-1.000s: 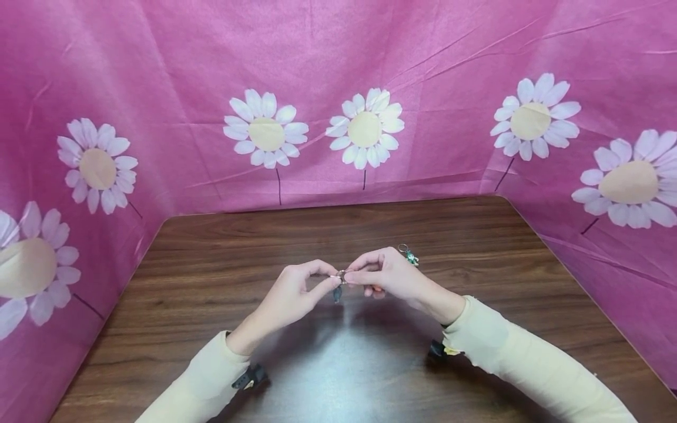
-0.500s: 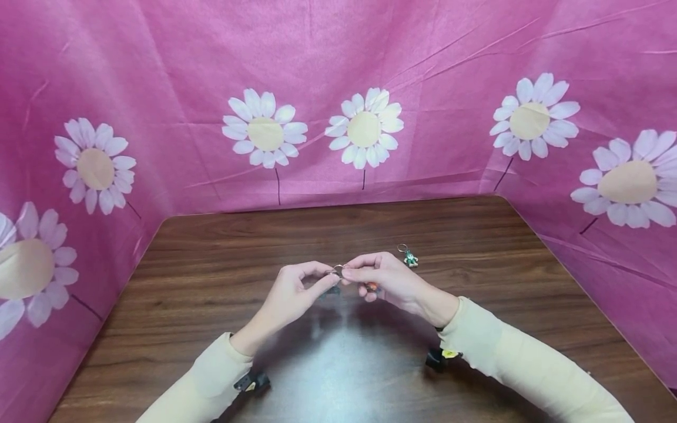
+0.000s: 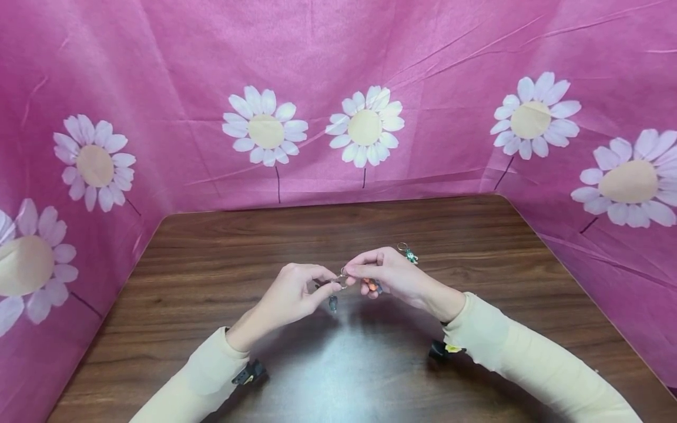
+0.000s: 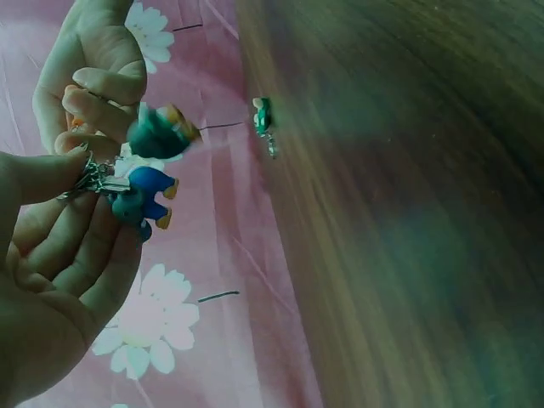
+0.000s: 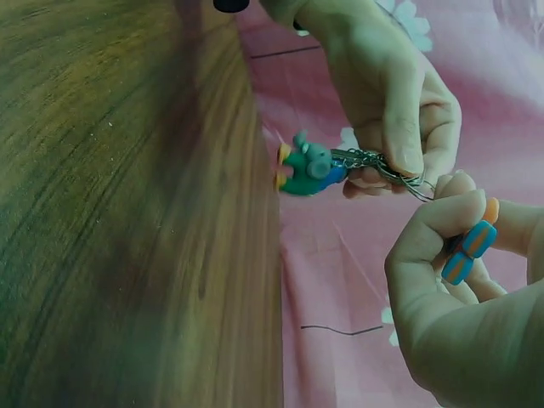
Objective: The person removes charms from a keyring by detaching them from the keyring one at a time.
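Between thumb and fingers, my left hand [image 3: 296, 294] pinches a bunch of metal key rings and chains [image 4: 100, 182]. Elephant keychain figures hang from it: one in blue with yellow feet [image 4: 151, 191], and a blurred green one [image 4: 157, 134]. My right hand [image 3: 394, 279] pinches a metal split ring [image 5: 416, 189] that meets the left hand's rings; whether they are linked I cannot tell. An orange and blue charm [image 5: 470, 252] sits against the right hand's curled fingers. In the head view, a dark hanging figure [image 3: 332, 304] shows below the left fingers.
A green figure keychain [image 3: 411, 255] with its ring lies on the wooden table [image 3: 238, 241], just beyond the right hand. A pink cloth [image 3: 312, 47] with white flowers surrounds the table on the back and sides. Black devices hang under both wrists.
The left hand has dipped slightly, and the hanging figure swings lower. The ring has shifted between the fingertips, and the orange charm shows more. The keychain on the table stays put.
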The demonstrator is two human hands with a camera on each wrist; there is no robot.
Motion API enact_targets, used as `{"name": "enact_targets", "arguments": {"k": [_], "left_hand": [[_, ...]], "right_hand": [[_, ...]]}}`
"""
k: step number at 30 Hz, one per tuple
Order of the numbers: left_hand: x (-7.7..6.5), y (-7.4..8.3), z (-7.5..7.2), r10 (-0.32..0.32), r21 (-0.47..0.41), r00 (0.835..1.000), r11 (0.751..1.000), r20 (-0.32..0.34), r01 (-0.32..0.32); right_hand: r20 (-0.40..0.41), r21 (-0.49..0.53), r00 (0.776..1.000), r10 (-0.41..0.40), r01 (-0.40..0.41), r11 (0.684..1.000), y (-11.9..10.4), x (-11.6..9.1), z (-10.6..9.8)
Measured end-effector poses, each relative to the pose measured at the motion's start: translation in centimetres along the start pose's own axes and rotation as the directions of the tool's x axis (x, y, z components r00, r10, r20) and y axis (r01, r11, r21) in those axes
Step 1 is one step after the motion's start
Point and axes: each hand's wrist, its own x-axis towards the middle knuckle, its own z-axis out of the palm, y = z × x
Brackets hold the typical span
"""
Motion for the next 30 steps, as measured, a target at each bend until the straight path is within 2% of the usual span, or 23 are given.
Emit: {"name": "enact_targets", "arguments": {"k": [4, 8, 11, 14, 17, 19, 21, 26, 30], "left_hand": [[-0.1, -0.4, 0.4, -0.081, -0.127, 0.996, 0.988, 0.031, 0.085], [-0.1, -1.0, 0.5, -0.151, -0.247, 0.988, 0.956, 0.043, 0.157], [0.1, -1.4, 0.2, -0.189, -0.294, 0.980, 0.935, 0.059, 0.198], [0.3, -1.7, -0.3, -0.223, -0.323, 0.965, 0.911, 0.140, 0.257], [0.5, -1.8, -0.9, -0.226, -0.276, 0.946, 0.917, 0.234, 0.287], [0.6, -1.9, -1.1, -0.210, -0.245, 0.937, 0.928, 0.280, 0.281], [0.6, -1.9, -1.1, -0.178, -0.226, 0.935, 0.941, 0.307, 0.254], [0.5, -1.5, -1.3, -0.104, -0.169, 0.941, 0.972, 0.322, 0.165], [0.6, -1.2, -1.4, -0.054, -0.137, 0.944, 0.985, 0.326, 0.104]], "right_hand": [[-0.002, -0.013, 1.000, -0.011, 0.011, 1.000, -0.1, 0.0, 0.0], [-0.009, -0.028, 1.000, -0.014, 0.014, 1.000, 0.0, 0.0, -0.1], [-0.009, -0.065, 1.000, -0.014, 0.014, 0.998, 0.2, 0.0, -0.3], [0.006, -0.132, 1.000, 0.001, -0.001, 0.991, 0.4, 0.0, -0.5], [0.041, -0.210, 0.999, 0.026, -0.017, 0.978, 0.7, 0.1, -0.7], [0.074, -0.270, 0.997, 0.029, -0.007, 0.963, 0.9, 0.1, -0.8], [0.112, -0.344, 0.994, 0.022, 0.017, 0.939, 1.0, 0.1, -0.8], [0.187, -0.497, 0.982, 0.027, 0.071, 0.865, 0.8, 0.0, -0.8], [0.231, -0.535, 0.972, 0.038, 0.094, 0.840, 0.7, -0.2, -0.9]]}}
